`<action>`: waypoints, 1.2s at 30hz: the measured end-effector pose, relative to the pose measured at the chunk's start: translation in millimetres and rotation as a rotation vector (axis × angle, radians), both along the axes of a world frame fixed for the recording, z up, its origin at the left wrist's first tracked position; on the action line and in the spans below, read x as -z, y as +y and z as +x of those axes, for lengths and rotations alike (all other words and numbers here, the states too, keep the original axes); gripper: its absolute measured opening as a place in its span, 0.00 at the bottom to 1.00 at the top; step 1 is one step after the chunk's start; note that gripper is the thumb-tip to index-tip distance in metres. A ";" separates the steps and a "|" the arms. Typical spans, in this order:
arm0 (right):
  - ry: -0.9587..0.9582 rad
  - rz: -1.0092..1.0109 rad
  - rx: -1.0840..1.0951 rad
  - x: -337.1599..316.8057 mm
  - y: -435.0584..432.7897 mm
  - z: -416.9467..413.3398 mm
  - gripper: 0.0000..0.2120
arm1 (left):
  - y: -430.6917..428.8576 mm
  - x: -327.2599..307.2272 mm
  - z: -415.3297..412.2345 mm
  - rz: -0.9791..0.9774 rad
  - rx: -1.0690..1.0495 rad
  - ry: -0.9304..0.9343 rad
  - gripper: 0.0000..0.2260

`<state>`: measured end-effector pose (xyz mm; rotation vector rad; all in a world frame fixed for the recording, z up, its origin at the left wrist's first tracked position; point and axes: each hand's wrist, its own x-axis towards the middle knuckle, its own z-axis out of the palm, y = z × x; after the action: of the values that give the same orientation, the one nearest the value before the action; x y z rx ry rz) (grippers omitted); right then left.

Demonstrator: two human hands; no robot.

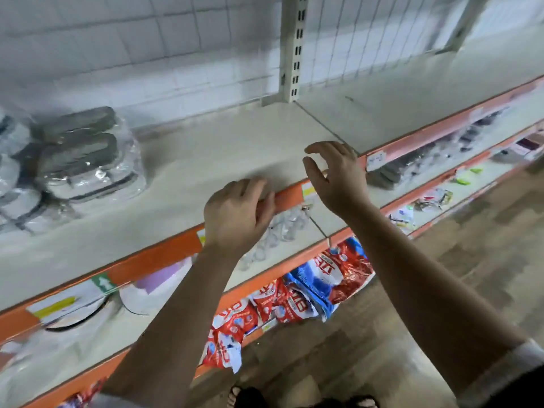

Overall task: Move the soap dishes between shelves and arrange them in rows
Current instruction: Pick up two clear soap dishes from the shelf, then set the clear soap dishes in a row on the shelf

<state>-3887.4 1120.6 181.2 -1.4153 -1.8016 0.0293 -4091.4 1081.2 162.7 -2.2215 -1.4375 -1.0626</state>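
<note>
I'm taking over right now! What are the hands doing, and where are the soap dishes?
Left hand: loosely curled at the top shelf's orange front edge, holding nothing.
Right hand: open, fingers spread, empty, just above that edge.
Wrapped soap dishes: stacked in a group at the left of the top shelf.
Dark wrapped packs: on the shelf below, to the right; too blurred to name.
Done: one group is up top.
Left: probably fetch more dishes and line them up in rows.
</note>
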 end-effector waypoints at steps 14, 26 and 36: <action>-0.090 -0.152 0.194 47.7 -80.0 325.8 0.16 | -17.3 50.0 329.6 -0.202 0.233 0.060 0.18; -0.094 -0.253 0.177 102.3 1.6 435.9 0.15 | 51.3 101.2 434.6 -0.279 0.134 0.101 0.18; -0.070 -0.280 0.162 161.4 91.7 511.9 0.19 | 147.0 163.5 520.0 -0.428 0.075 0.043 0.20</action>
<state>-3375.5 1212.3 19.8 -1.7761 -1.7850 0.1542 -3571.4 1228.3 -0.8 -2.5860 -1.7046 -0.7763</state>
